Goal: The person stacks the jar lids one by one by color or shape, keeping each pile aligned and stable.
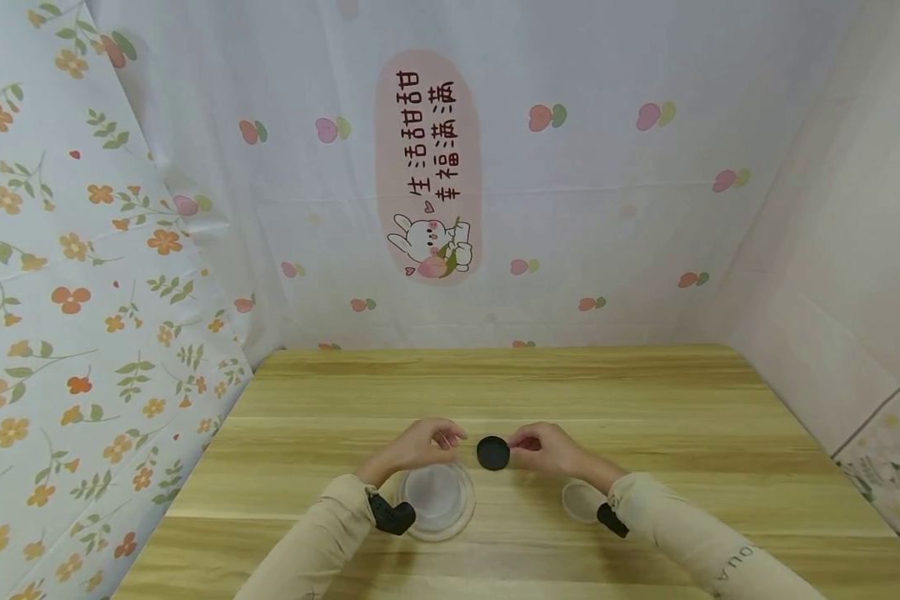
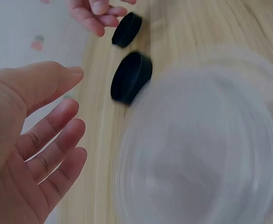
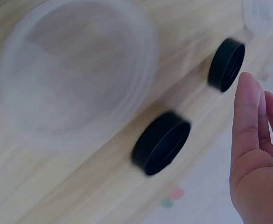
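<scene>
My left hand point(image 1: 423, 444) hovers over the table with thumb and fingers loosely bent and apart, nothing between them. Opposite it is my right hand point(image 1: 551, 450), fingers extended and holding nothing in the right wrist view. Two shallow round black caps, a nearer one point(image 3: 162, 142) and a farther one point(image 3: 226, 64), stand between the hands. Only one black cap point(image 1: 492, 452) shows in the head view, close to the right fingertips; whether they touch it I cannot tell. Below my left wrist sits a round translucent plastic container point(image 1: 433, 498), blurred in the left wrist view.
A smaller translucent round piece point(image 1: 581, 501) lies under the right wrist, partly hidden by the forearm. The wood-grain table point(image 1: 645, 392) ends at a printed cloth backdrop point(image 1: 607, 217). Floral cloth point(image 1: 82, 333) hangs at the left.
</scene>
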A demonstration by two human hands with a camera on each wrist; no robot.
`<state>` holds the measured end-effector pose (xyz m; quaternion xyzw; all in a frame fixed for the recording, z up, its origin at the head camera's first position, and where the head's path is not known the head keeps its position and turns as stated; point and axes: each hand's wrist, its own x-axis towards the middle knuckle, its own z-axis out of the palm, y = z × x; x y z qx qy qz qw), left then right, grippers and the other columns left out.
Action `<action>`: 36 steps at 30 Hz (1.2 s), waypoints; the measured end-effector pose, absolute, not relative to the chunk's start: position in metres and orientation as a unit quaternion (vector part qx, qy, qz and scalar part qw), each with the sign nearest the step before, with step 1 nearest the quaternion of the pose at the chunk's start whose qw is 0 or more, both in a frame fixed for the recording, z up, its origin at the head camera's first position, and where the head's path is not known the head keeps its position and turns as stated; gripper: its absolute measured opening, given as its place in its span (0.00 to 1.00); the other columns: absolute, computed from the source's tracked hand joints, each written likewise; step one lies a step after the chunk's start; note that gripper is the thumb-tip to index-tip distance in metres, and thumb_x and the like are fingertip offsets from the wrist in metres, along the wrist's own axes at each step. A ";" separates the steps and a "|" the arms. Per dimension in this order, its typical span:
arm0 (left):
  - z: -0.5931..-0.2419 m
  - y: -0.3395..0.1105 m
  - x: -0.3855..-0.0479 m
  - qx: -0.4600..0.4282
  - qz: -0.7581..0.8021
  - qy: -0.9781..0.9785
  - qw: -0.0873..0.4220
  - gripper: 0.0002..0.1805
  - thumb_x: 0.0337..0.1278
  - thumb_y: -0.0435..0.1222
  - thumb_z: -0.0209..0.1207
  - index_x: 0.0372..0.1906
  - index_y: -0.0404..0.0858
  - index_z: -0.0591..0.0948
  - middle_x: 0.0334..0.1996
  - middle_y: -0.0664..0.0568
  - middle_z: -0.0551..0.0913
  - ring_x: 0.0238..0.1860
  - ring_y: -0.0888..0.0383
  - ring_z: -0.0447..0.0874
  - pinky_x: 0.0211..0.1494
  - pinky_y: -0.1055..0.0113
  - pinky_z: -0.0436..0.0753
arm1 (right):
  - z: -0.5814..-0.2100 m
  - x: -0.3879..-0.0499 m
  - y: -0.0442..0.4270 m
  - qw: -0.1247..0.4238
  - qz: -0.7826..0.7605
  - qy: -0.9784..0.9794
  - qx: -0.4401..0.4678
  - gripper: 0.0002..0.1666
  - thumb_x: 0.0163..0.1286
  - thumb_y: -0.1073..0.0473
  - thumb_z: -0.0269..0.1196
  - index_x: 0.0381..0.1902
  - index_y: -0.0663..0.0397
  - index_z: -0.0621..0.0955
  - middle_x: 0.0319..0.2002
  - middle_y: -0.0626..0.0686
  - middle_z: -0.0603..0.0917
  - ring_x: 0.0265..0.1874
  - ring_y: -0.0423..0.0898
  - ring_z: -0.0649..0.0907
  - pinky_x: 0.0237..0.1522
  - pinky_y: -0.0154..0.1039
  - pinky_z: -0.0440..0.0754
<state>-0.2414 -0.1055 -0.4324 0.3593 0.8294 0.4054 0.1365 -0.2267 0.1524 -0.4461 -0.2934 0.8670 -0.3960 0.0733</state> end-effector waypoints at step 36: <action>-0.475 0.041 -0.227 0.301 0.456 0.808 0.220 0.13 0.45 0.27 0.61 0.40 0.29 0.79 0.25 0.51 0.80 0.24 0.68 0.73 0.25 0.77 0.72 | -0.472 -0.192 0.252 0.138 -0.450 0.865 -0.172 0.16 0.59 0.64 0.60 0.41 0.72 0.75 0.32 0.54 0.78 0.25 0.42 0.75 0.20 0.36 0.76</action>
